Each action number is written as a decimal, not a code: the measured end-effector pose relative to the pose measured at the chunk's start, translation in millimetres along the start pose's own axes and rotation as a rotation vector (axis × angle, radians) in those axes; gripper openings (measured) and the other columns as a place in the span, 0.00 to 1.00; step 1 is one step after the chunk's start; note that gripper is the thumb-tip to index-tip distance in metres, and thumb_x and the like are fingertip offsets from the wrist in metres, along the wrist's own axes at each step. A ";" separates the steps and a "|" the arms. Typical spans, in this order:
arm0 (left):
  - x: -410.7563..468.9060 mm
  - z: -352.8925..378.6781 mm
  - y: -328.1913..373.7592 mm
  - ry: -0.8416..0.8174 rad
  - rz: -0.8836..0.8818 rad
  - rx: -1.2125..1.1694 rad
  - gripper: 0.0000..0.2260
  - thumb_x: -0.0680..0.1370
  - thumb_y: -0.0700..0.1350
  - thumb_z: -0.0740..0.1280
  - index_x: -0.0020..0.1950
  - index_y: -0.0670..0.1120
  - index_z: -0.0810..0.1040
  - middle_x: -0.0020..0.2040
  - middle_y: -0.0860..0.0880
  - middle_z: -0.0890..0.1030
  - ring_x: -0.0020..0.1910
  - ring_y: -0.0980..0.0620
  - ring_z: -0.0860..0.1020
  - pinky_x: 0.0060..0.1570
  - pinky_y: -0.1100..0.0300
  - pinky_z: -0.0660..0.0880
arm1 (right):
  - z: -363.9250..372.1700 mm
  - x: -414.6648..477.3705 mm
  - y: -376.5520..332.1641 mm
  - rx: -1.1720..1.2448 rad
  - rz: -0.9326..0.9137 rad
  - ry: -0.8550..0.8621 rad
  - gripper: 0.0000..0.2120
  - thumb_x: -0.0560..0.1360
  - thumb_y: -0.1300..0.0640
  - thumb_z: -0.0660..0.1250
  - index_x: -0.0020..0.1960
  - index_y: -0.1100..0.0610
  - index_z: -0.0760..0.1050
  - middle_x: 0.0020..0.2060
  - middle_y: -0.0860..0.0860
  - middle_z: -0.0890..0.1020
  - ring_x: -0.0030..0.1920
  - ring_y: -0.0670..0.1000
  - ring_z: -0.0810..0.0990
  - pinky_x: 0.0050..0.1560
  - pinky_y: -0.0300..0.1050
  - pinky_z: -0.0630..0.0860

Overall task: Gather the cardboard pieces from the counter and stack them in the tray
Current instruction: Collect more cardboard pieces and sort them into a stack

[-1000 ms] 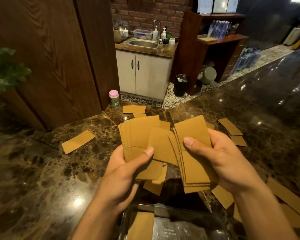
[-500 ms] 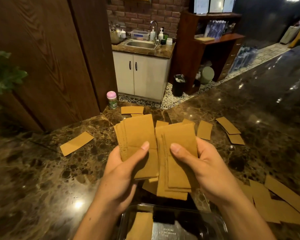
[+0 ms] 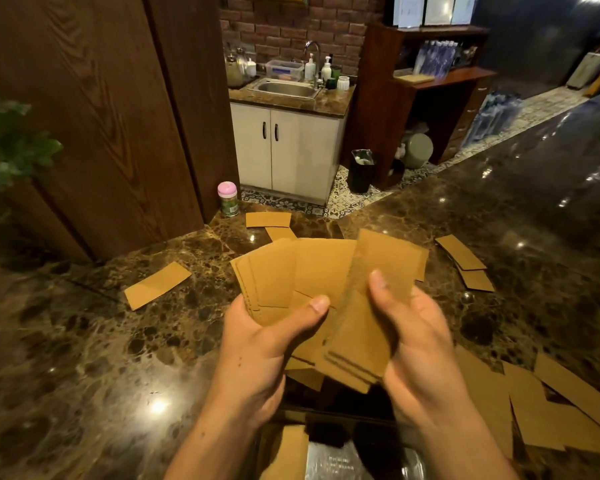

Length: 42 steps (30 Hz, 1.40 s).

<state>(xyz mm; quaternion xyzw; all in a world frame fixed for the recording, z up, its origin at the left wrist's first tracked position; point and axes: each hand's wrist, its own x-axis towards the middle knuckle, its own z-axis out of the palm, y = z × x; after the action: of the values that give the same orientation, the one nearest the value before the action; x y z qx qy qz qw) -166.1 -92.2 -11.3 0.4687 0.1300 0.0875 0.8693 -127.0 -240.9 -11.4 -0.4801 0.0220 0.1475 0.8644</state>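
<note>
My left hand [image 3: 267,344] grips a fan of brown cardboard pieces [image 3: 284,275] above the dark marble counter, thumb on top. My right hand [image 3: 416,341] holds a second bundle of cardboard pieces [image 3: 361,337], which overlaps the right side of the fan. Below both hands a metal tray [image 3: 354,462] sits at the counter's near edge, with one cardboard piece [image 3: 288,452] lying in its left half. Loose pieces lie on the counter: one at the left [image 3: 156,285], two at the back [image 3: 268,220], a pair at the right [image 3: 461,252] and several overlapping at the near right [image 3: 551,410].
A small jar with a pink lid [image 3: 227,199] stands at the counter's far corner by a wooden wall panel [image 3: 94,126]. Green leaves [image 3: 11,143] show at the left edge. Beyond the counter are a sink cabinet [image 3: 288,154] and a black bin [image 3: 361,171].
My right hand has brought its bundle leftward until it overlaps the fan in my left hand. Both hands stay above the tray.
</note>
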 end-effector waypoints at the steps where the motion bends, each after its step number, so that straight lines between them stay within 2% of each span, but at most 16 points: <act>1: 0.0 2.1 -1.5 -0.029 0.002 0.009 0.14 0.66 0.32 0.76 0.49 0.44 0.84 0.49 0.38 0.86 0.48 0.40 0.85 0.47 0.46 0.82 | 2.6 -2.1 4.2 -0.025 0.022 -0.017 0.18 0.72 0.54 0.70 0.60 0.59 0.80 0.50 0.57 0.87 0.47 0.54 0.87 0.46 0.49 0.86; 4: -1.2 0.9 -4.1 -0.062 -0.063 -0.022 0.12 0.70 0.37 0.75 0.53 0.42 0.82 0.49 0.39 0.86 0.47 0.43 0.85 0.47 0.49 0.83 | 8.3 -4.8 10.5 -0.028 0.047 -0.016 0.19 0.73 0.55 0.71 0.62 0.58 0.80 0.54 0.58 0.87 0.53 0.58 0.87 0.51 0.53 0.85; 7: -5.6 -2.2 -1.7 -0.169 -0.144 -0.157 0.13 0.75 0.39 0.68 0.59 0.38 0.80 0.54 0.38 0.85 0.51 0.43 0.84 0.52 0.49 0.81 | 6.8 -0.6 4.9 -0.005 0.006 0.050 0.18 0.76 0.57 0.69 0.65 0.56 0.78 0.57 0.57 0.87 0.57 0.57 0.86 0.54 0.53 0.85; 9: -4.3 -4.6 -1.4 -0.125 -0.108 -0.096 0.11 0.75 0.36 0.69 0.57 0.39 0.81 0.53 0.37 0.85 0.51 0.42 0.84 0.50 0.48 0.82 | 3.7 1.3 -0.1 0.002 -0.010 0.065 0.17 0.78 0.58 0.67 0.66 0.56 0.78 0.57 0.57 0.87 0.58 0.57 0.86 0.56 0.55 0.84; 11: -0.1 -6.5 -1.8 -0.071 -0.064 -0.039 0.15 0.71 0.34 0.72 0.57 0.40 0.80 0.52 0.37 0.85 0.52 0.39 0.84 0.51 0.45 0.82 | 0.3 -0.4 -2.1 -0.019 0.003 0.051 0.18 0.77 0.57 0.68 0.66 0.57 0.78 0.57 0.57 0.87 0.58 0.58 0.86 0.58 0.57 0.83; 13: 2.4 -5.6 -2.4 -0.080 -0.041 -0.026 0.18 0.70 0.34 0.72 0.59 0.40 0.78 0.54 0.37 0.84 0.54 0.38 0.83 0.53 0.44 0.81 | -0.9 -3.6 -1.3 -0.069 0.051 0.009 0.19 0.75 0.56 0.71 0.65 0.57 0.78 0.57 0.59 0.86 0.57 0.59 0.86 0.57 0.58 0.83; 15: 3.1 -4.8 -2.2 -0.110 -0.049 -0.018 0.16 0.71 0.36 0.72 0.59 0.40 0.79 0.54 0.37 0.84 0.54 0.39 0.83 0.51 0.47 0.81 | -0.4 -5.1 0.4 -0.102 0.091 -0.031 0.20 0.74 0.56 0.73 0.65 0.57 0.78 0.57 0.59 0.86 0.57 0.60 0.86 0.55 0.58 0.83; 19: 0.2 -5.8 -0.6 -0.181 -0.115 -0.076 0.13 0.78 0.41 0.67 0.62 0.39 0.78 0.57 0.38 0.83 0.54 0.42 0.83 0.51 0.49 0.82 | -4.6 0.8 -5.6 -0.027 0.042 0.046 0.19 0.75 0.57 0.69 0.66 0.57 0.78 0.56 0.57 0.87 0.56 0.58 0.87 0.55 0.57 0.83; 21: 0.7 -7.2 0.2 -0.124 -0.061 -0.011 0.13 0.75 0.38 0.67 0.60 0.40 0.78 0.52 0.40 0.86 0.50 0.44 0.84 0.47 0.52 0.83 | -7.4 1.7 -9.7 -0.012 0.016 0.052 0.19 0.76 0.56 0.68 0.67 0.57 0.77 0.57 0.58 0.86 0.57 0.58 0.86 0.57 0.58 0.83; 23: 2.0 -6.1 -0.9 -0.091 -0.001 0.031 0.16 0.71 0.35 0.70 0.58 0.40 0.77 0.48 0.43 0.87 0.48 0.45 0.85 0.44 0.55 0.83 | -7.9 -0.8 -10.8 -0.073 0.031 -0.002 0.20 0.75 0.56 0.68 0.66 0.58 0.77 0.57 0.59 0.86 0.57 0.59 0.86 0.55 0.56 0.84; 26: 3.4 -4.7 -3.3 -0.084 0.031 0.033 0.19 0.69 0.34 0.71 0.59 0.40 0.77 0.50 0.41 0.86 0.49 0.44 0.85 0.45 0.55 0.82 | -6.0 -4.6 -7.7 -0.155 0.081 -0.073 0.22 0.73 0.56 0.70 0.65 0.58 0.78 0.56 0.59 0.87 0.56 0.60 0.87 0.52 0.55 0.85; 29: 1.0 -4.5 -1.7 -0.158 -0.043 -0.010 0.17 0.74 0.40 0.67 0.62 0.41 0.78 0.55 0.42 0.85 0.53 0.45 0.84 0.49 0.52 0.82 | -5.9 -1.8 -7.5 -0.125 0.058 -0.031 0.21 0.74 0.57 0.70 0.66 0.58 0.77 0.57 0.59 0.86 0.57 0.60 0.86 0.54 0.55 0.85; 31: 0.2 -5.6 -0.5 -0.184 -0.099 -0.082 0.16 0.77 0.43 0.64 0.63 0.41 0.78 0.56 0.41 0.85 0.52 0.46 0.84 0.49 0.53 0.82 | -8.5 1.2 -11.2 -0.073 0.036 0.022 0.19 0.75 0.57 0.68 0.66 0.57 0.77 0.57 0.58 0.87 0.56 0.58 0.87 0.51 0.54 0.86; 35: 4.5 -8.3 -1.9 -0.118 -0.014 -0.013 0.13 0.80 0.37 0.61 0.63 0.39 0.77 0.56 0.38 0.84 0.52 0.43 0.83 0.47 0.54 0.83 | -10.9 -1.2 -18.7 -0.050 0.027 0.002 0.17 0.75 0.59 0.66 0.64 0.57 0.79 0.53 0.57 0.88 0.50 0.54 0.89 0.43 0.48 0.86; 38: 4.6 -7.7 -2.6 -0.118 0.013 0.004 0.12 0.80 0.36 0.63 0.62 0.39 0.78 0.56 0.38 0.84 0.54 0.41 0.83 0.49 0.53 0.83 | -9.2 -4.0 -18.3 -0.068 0.025 -0.024 0.18 0.75 0.59 0.67 0.64 0.59 0.78 0.54 0.58 0.88 0.52 0.56 0.88 0.45 0.49 0.86; 42: 3.1 -5.2 -4.6 -0.131 0.052 0.050 0.13 0.78 0.37 0.65 0.62 0.41 0.78 0.55 0.41 0.85 0.55 0.44 0.83 0.49 0.54 0.82 | -9.5 -4.5 -17.3 -0.102 0.009 -0.025 0.19 0.74 0.58 0.67 0.65 0.59 0.78 0.56 0.59 0.87 0.55 0.58 0.87 0.47 0.51 0.86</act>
<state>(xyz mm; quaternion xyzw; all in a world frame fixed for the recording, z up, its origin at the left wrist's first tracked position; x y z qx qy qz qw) -164.6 -89.7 -18.4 0.4983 0.0625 0.0759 0.8614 -125.5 -258.5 -1.5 -0.5216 0.0060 0.1583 0.8384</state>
